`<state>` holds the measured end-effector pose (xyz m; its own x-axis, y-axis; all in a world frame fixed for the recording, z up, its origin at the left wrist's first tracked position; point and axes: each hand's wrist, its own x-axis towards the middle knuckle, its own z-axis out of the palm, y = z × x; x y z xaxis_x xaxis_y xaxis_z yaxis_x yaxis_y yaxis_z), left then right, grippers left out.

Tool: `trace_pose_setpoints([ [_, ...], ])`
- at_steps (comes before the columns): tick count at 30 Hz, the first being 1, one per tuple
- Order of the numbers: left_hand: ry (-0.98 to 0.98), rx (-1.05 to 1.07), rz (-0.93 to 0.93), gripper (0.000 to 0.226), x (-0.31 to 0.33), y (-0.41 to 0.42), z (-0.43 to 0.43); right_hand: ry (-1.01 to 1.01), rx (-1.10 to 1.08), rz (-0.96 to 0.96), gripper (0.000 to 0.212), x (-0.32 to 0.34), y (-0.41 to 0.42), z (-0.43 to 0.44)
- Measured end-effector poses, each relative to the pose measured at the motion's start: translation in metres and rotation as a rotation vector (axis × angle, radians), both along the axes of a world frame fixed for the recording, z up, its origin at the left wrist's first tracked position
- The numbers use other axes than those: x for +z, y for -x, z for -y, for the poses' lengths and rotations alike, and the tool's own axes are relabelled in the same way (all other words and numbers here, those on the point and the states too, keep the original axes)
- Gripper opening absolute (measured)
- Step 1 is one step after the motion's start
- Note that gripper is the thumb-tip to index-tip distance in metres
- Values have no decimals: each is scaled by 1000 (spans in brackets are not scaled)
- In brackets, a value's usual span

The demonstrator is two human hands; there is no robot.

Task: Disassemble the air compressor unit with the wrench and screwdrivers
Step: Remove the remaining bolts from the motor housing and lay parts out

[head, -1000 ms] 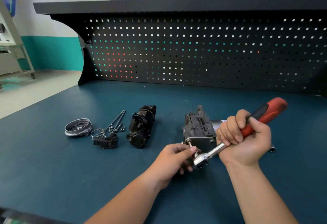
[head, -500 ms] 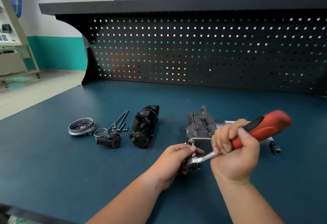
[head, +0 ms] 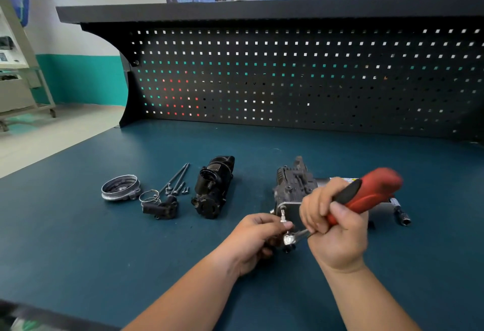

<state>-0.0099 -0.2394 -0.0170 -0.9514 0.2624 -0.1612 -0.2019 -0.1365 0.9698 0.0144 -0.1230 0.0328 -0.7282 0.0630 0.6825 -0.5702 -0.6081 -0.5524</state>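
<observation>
**Compressor body** [head: 293, 186]: ribbed, dark-grey cast-metal block w/ a flat, bright steel plate on its near face. It stands centre-right on the bench top [head: 78, 239].

**Steel bit** [head: 282, 214]: short and slim, roughly upright against the plate's left corner.

**Left hand** [head: 256, 239]: fingers curled, thumb & forefinger tips pinching the bit's lower end, just above the wrench head.

**Ratchet wrench** [head: 366, 194]: chrome head & shank, thick red handle w/ black inlay, far end blurred. The handle slants up & to the right.

**Right hand** [head: 337, 234]: wrapped tight round the handle's lower part, knuckles in front of the plate.

**Socket extension** [head: 403, 216]: chromed, lying on the bench to the right of the body, behind the handle.

**Parts to the left of the body, apart from it, going outward:**
- Motor housing [head: 213, 186]: black, roughly cylindrical, slightly glossy, lying on its side.
- Small black fitting [head: 162, 207]: touching a wire spring ring [head: 149, 196].
- Long thin bolts [head: 175, 177]: lying side by side, w/ a few short screws [head: 184, 190] beside them.
- Round shallow metal cap [head: 120, 187]: furthest left, silvery rim, dark inside.

**Bench top:** matt dark teal.

**Behind:** black perforated back panel [head: 288, 79] w/ square holes, under a flat black shelf [head: 262, 8].
</observation>
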Motion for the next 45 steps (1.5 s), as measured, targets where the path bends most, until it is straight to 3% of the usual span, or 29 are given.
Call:
trace_pose_setpoints([
  [6,-15,24,-37,22,-1,1,1,-125,-186,-18,20,-2,-11,13],
  [9,-29,27,-39,28,-1,0,0,-60,-185,90,32,5,-4,7],
  [13,-44,13,-39,27,-1,2,-1,-7,-125,228,27,20,12,-3],
  [17,-72,-33,-39,19,1,1,1,-188,-90,187,12,26,14,1],
  [23,-118,-6,-22,19,2,-1,2,-369,-165,217,13,35,10,22],
  [30,-133,30,26,27,1,-1,3,-295,-230,272,18,35,15,25],
  [35,-88,-18,88,36,3,1,5,-240,-242,217,34,27,15,21],
  [39,-65,-16,74,32,3,2,0,-224,-150,142,34,24,16,15],
  [45,-78,21,-10,50,-2,1,-7,-181,-68,114,31,25,18,9],
])
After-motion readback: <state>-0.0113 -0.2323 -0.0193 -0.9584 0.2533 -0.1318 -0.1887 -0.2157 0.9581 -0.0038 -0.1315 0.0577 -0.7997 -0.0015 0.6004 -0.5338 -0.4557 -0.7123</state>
